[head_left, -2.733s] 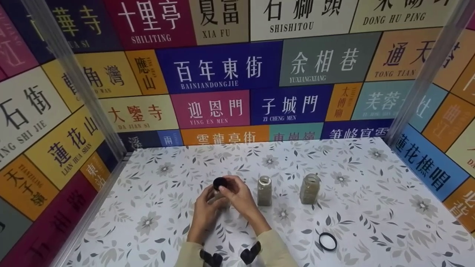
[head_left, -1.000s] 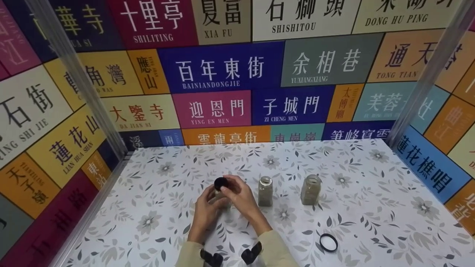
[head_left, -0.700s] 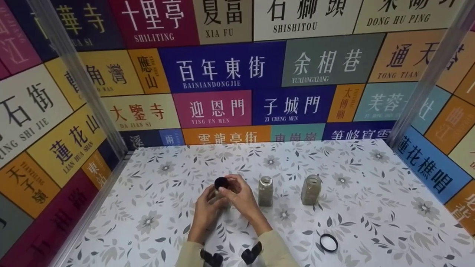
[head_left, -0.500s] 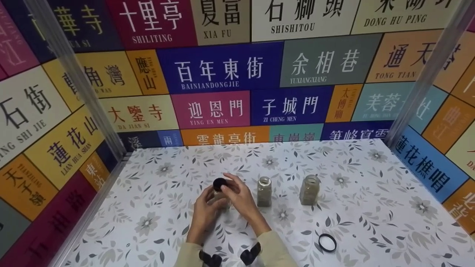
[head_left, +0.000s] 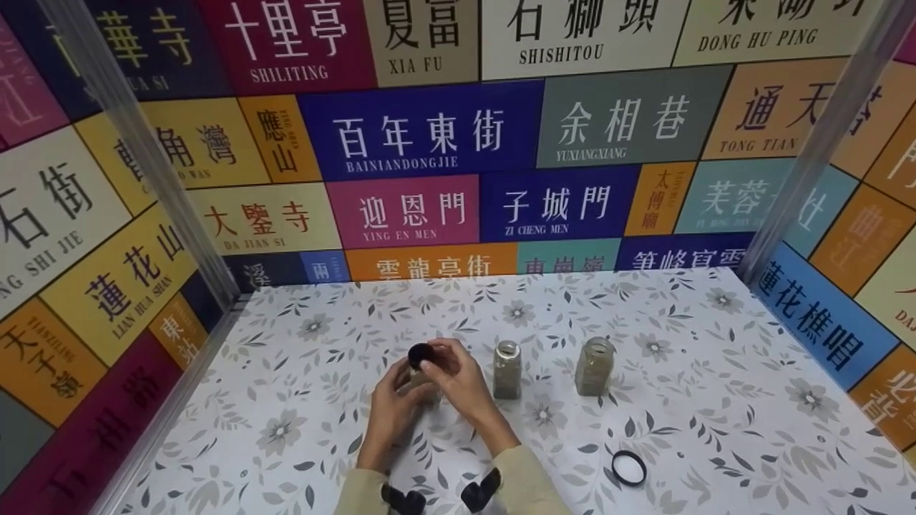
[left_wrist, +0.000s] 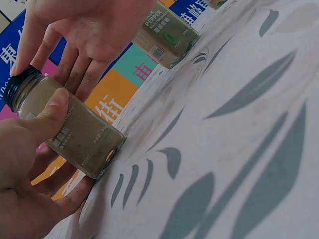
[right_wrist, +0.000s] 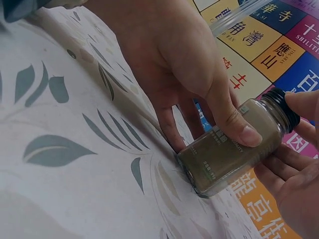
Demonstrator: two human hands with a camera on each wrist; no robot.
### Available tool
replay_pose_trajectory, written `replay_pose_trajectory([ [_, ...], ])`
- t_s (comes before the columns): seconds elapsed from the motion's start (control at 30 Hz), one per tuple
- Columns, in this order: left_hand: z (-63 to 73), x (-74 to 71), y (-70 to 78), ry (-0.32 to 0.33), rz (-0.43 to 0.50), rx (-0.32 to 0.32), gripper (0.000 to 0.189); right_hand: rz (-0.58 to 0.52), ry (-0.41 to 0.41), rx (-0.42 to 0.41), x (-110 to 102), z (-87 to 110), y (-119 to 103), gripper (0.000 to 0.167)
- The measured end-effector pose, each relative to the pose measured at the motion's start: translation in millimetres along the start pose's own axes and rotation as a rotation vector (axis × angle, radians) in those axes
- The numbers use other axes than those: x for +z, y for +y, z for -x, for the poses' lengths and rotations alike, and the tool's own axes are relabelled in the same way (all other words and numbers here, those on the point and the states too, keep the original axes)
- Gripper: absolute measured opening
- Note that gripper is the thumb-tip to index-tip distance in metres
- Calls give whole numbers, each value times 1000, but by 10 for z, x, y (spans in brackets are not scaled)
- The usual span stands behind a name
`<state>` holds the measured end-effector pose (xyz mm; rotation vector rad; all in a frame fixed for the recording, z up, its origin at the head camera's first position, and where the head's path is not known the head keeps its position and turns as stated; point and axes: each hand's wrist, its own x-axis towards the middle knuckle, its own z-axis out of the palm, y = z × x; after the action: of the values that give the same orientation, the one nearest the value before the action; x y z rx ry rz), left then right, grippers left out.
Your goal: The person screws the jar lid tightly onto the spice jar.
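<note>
A square glass pepper jar [left_wrist: 75, 132], filled with greyish-brown powder, stands on the table under a black screw cap [head_left: 421, 355]. My left hand [head_left: 392, 415] grips the jar's body, its thumb across the label in the left wrist view. With thumb and fingers, my right hand [head_left: 461, 379] pinches the cap at the jar's neck. In the right wrist view the cap [right_wrist: 283, 108] sits on the neck. To the right stand two similar filled jars, a near one [head_left: 507, 372] and a farther one [head_left: 595, 368], both with uncovered mouths.
A black ring-shaped piece [head_left: 629, 468], white inside, lies toward the front right of the table. The tabletop [head_left: 286, 372] has a white floral covering. Behind and at both sides stand walls of coloured signs, with clear corner strips [head_left: 801, 157].
The right fingers shift slightly on the cap; the index finger lifts a little, then comes back down. The left hand, the jars and the black ring stay in place.
</note>
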<state>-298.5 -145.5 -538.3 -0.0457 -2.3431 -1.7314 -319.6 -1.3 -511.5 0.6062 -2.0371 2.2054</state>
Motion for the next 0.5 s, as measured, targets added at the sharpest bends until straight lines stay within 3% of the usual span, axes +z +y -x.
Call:
replay_pose_trajectory([
  [0.27, 8, 1, 1, 6, 14, 22, 64, 56, -32, 94, -27, 18, -42, 49],
  [0.5, 8, 7, 0, 8, 50, 22, 64, 109, -43, 84, -36, 16, -55, 46],
])
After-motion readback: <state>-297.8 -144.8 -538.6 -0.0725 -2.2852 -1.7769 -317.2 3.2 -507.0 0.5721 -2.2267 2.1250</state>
